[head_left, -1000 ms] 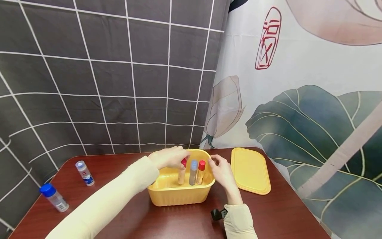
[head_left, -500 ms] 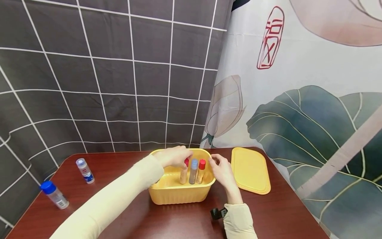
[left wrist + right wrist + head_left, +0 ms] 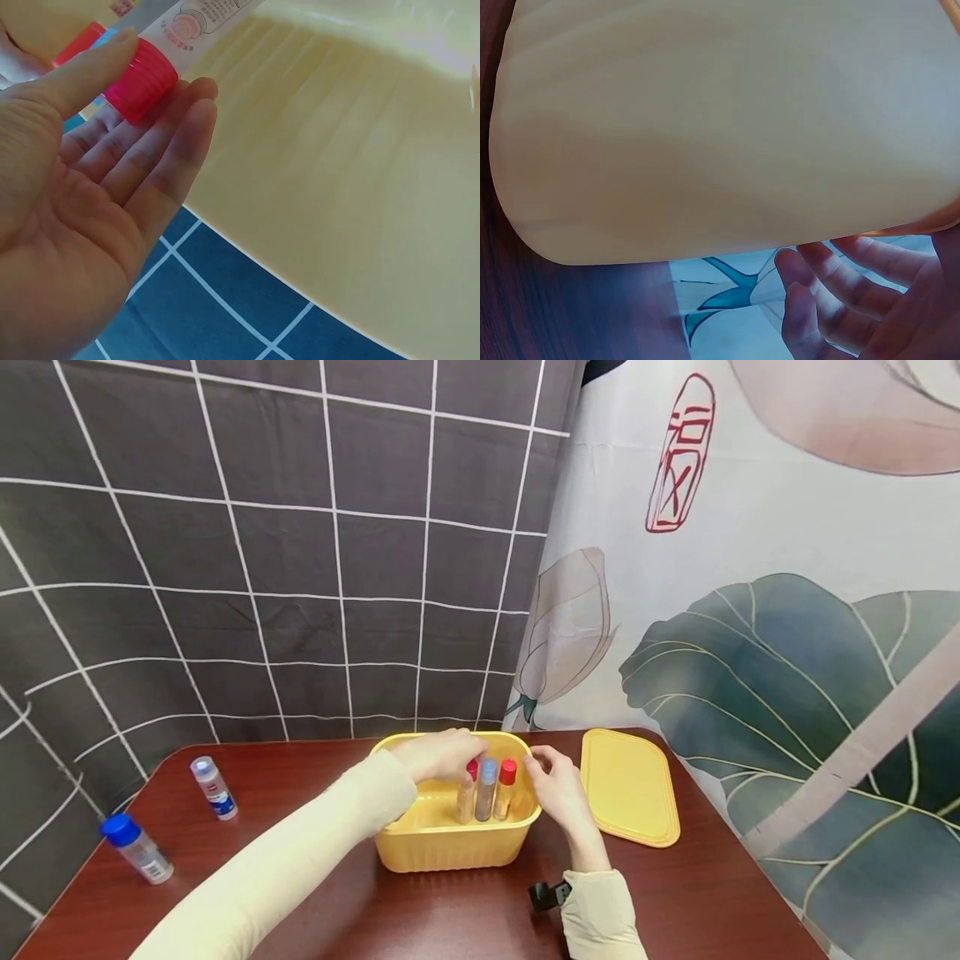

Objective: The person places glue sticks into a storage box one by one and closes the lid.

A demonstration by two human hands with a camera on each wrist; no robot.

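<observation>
My left hand (image 3: 442, 753) reaches over the yellow plastic bin (image 3: 450, 852) and pinches the red cap of a slim clear bottle (image 3: 465, 802). In the left wrist view, thumb and fingers meet round that bottle's cap (image 3: 142, 82); a printed label shows above it. The bottle stands upright inside, close beside a blue-capped bottle (image 3: 486, 792) and another red-capped bottle (image 3: 505, 789). At the bin's right end, my right hand (image 3: 558, 789) holds the rim. The right wrist view shows its fingers (image 3: 855, 292) at the outer edge; its thumb is mostly hidden.
A flat yellow lid (image 3: 630, 787) lies on the dark red table (image 3: 420, 918), right of the bin. Two clear bottles stand at the left: a small pale-capped one (image 3: 213, 795) and a larger blue-capped one (image 3: 137, 849). Hanging cloths (image 3: 375, 560) back the table.
My left hand has shifted slightly right with the red-capped bottle, bringing it closer to the blue-capped one. The right hand stays at the bin's rim.
</observation>
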